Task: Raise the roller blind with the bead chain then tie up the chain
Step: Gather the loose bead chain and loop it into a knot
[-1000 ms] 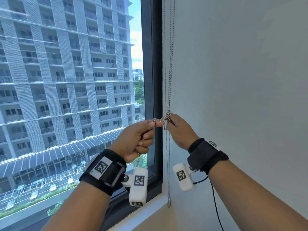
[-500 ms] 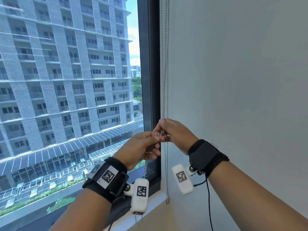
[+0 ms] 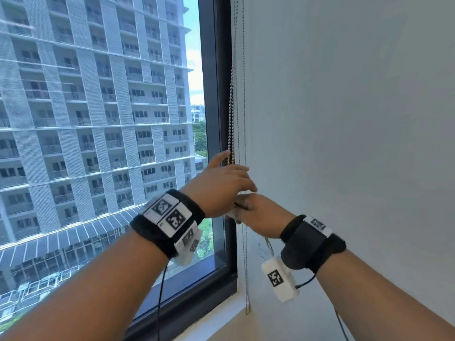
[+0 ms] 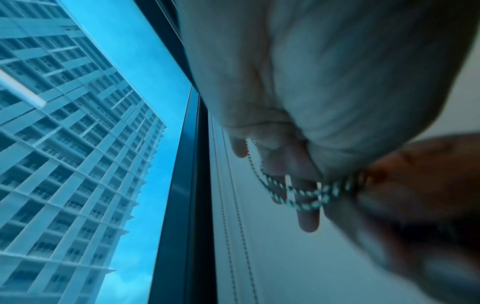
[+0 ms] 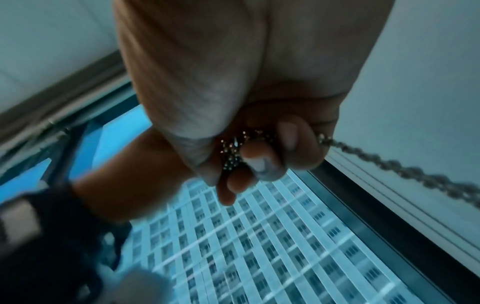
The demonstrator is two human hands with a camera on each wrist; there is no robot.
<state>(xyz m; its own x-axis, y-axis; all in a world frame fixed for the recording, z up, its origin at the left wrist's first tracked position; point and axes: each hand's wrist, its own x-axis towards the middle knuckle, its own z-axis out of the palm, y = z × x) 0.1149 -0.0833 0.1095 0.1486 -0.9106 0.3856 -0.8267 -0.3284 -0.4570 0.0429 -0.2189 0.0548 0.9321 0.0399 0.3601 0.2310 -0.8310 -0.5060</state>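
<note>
The metal bead chain (image 3: 231, 114) hangs down the dark window frame at the wall's edge. My left hand (image 3: 221, 185) reaches across it from the left, fingers straight and pointing right, thumb up beside the chain. In the left wrist view, chain strands (image 4: 293, 193) lie looped over the fingers of my left hand (image 4: 306, 156). Just below, my right hand (image 3: 258, 215) holds a bunched part of the chain. In the right wrist view, my right hand (image 5: 249, 160) has its fingers curled round a clump of beads (image 5: 231, 152), and a taut strand (image 5: 389, 164) leads off to the right.
The glass pane (image 3: 98, 143) fills the left, with a tall building outside. A plain white wall (image 3: 344, 143) fills the right. Thin chain strands (image 3: 246, 279) hang to the sill (image 3: 221, 318). Cables trail from both wrist cameras.
My left hand stopped pinching the chain, rose and crossed over the right hand with its fingers straightened. My right hand sank slightly, still holding the bunched chain.
</note>
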